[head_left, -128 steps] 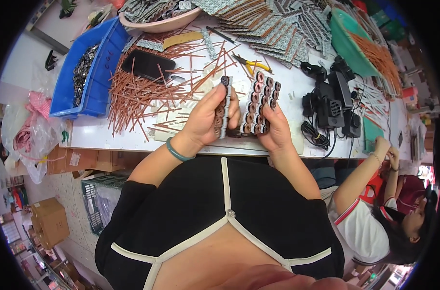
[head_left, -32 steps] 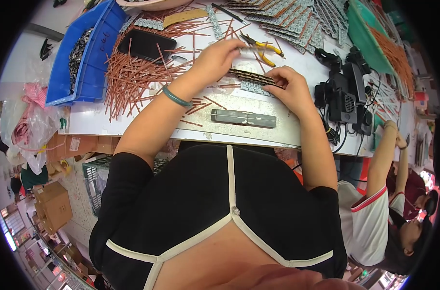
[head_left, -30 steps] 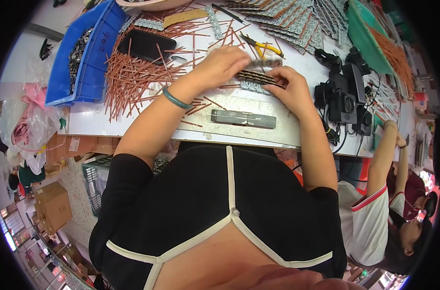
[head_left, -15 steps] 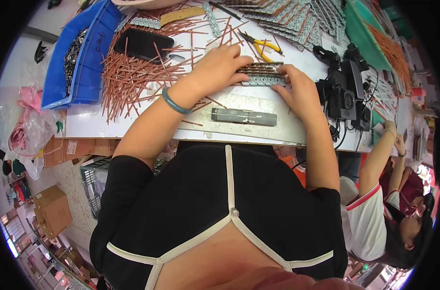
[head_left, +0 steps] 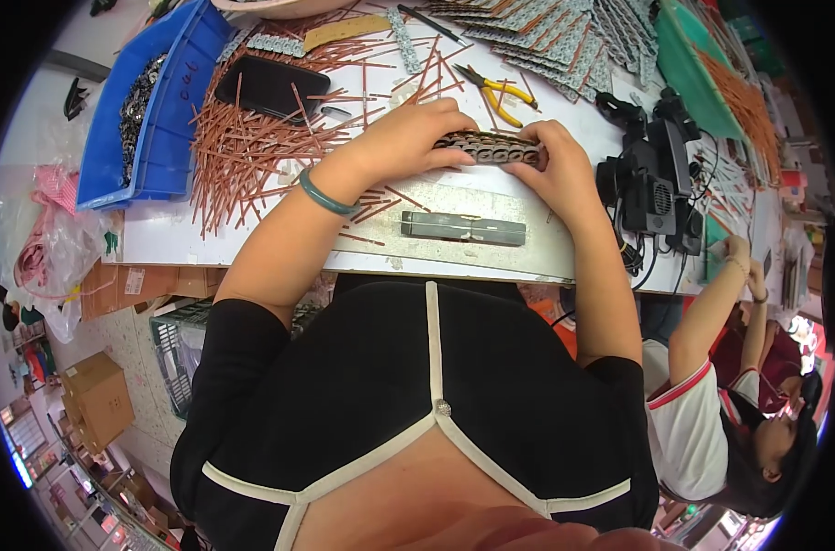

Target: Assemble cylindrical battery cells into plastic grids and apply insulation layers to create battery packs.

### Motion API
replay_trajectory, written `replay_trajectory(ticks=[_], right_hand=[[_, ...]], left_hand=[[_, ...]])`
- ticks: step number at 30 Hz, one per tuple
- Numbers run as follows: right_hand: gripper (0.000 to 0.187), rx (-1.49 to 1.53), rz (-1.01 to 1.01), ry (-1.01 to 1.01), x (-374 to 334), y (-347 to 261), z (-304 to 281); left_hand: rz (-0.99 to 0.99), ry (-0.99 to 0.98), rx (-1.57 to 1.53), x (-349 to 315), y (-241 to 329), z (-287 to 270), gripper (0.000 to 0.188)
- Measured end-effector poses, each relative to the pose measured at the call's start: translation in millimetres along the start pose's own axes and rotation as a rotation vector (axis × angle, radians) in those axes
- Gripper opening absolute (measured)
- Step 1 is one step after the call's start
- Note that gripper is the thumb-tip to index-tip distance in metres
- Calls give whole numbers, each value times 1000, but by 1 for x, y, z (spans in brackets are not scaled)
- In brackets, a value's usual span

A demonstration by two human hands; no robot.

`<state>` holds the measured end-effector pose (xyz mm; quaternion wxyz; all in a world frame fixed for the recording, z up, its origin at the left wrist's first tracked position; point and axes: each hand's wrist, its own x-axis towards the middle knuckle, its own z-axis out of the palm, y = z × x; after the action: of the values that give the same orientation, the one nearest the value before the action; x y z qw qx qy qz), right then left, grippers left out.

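Observation:
Between both hands is a short stack of dark metal strips (head_left: pixel 493 151) with a row of rounded, link-like shapes along its near side. My left hand (head_left: pixel 423 138) grips its left end, thumb along the near side and fingers over the far side. My right hand (head_left: pixel 560 170) pinches the right end between thumb and fingers. The stack is over the metal plate's far edge, and I cannot tell whether it touches the table. Nearer to me, a long grey bar (head_left: pixel 463 228) lies on the metal plate (head_left: pixel 426 257). Yellow-handled pliers (head_left: pixel 498 92) lie open beyond the hands.
Thin reddish-brown sticks (head_left: pixel 252 165) are heaped at left, with a black phone-like tray (head_left: pixel 272 87) on them. A blue bin (head_left: pixel 160 110) holds small metal parts. Patterned strips (head_left: pixel 546 41) are stacked far right. Black devices with cables (head_left: pixel 656 174) stand right, near a co-worker's arms (head_left: pixel 711 312).
The stack has turned between my hands: the light patterned face that showed nearest me is now replaced by dark rounded edges. My right thumb and fingers have closed on its right end.

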<state>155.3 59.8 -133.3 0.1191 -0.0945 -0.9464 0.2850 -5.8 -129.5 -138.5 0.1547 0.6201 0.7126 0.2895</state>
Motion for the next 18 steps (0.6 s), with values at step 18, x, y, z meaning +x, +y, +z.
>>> replay_trajectory(ticks=[18], right_hand=[[34, 239, -4, 51, -3, -8, -4]], left_hand=[[-4, 168, -111, 0, -4, 10, 40]])
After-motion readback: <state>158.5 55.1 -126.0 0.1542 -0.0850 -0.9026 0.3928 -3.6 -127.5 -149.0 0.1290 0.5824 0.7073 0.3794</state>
